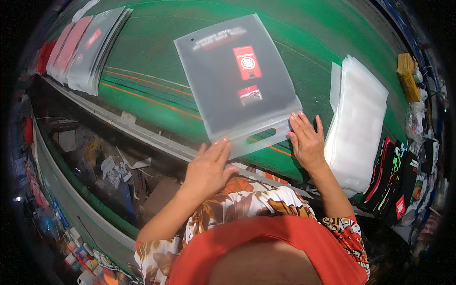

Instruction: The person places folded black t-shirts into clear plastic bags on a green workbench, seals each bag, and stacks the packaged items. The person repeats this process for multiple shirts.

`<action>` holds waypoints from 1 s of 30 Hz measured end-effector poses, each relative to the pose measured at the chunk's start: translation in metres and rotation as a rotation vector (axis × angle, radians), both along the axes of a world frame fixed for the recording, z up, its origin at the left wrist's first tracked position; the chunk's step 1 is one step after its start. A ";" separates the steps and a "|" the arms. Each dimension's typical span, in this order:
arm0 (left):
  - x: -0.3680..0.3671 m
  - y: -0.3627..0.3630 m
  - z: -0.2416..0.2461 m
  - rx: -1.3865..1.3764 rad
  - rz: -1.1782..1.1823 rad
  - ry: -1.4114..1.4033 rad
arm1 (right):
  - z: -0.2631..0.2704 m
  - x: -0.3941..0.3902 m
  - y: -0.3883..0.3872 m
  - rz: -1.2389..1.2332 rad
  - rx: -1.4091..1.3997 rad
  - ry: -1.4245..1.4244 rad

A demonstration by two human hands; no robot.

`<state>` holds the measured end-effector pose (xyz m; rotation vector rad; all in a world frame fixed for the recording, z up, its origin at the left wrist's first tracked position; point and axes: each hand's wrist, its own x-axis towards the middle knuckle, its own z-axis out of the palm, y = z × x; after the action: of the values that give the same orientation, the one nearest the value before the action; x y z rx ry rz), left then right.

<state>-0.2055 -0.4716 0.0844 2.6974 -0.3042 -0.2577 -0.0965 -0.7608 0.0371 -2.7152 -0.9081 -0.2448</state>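
Observation:
A frosted plastic bag (228,82) with a cut-out handle lies on the green table before me. A dark folded item with printed writing and a red tag (247,62) shows through it; below the tag is a small red and white label (250,95). The fingertips of my left hand (209,170) rest on the bag's near left corner, thumb spread away. My right hand (307,142) presses on its near right edge beside the handle strip, fingers laid on the plastic. Neither hand visibly grips it.
At the far left stands a row of filled bags (98,46). A stack of bare frosted bags (358,124) lies right of my right hand, with black folded garments (388,178) beyond it. The green table (149,64) ends at a metal edge (142,135) close to my body.

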 end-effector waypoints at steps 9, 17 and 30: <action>0.002 0.031 -0.008 0.000 0.249 -0.131 | -0.005 0.006 0.001 -0.115 0.288 0.119; 0.075 0.039 -0.048 -0.882 0.833 -0.240 | -0.007 0.079 0.018 -0.412 0.856 0.403; 0.107 0.068 -0.070 -1.040 0.825 -0.201 | 0.017 0.076 0.040 -0.321 0.913 0.855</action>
<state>-0.0985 -0.4036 0.0145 1.6091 0.5009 0.3383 -0.0202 -0.7204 0.0540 -1.7761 -0.0480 0.3509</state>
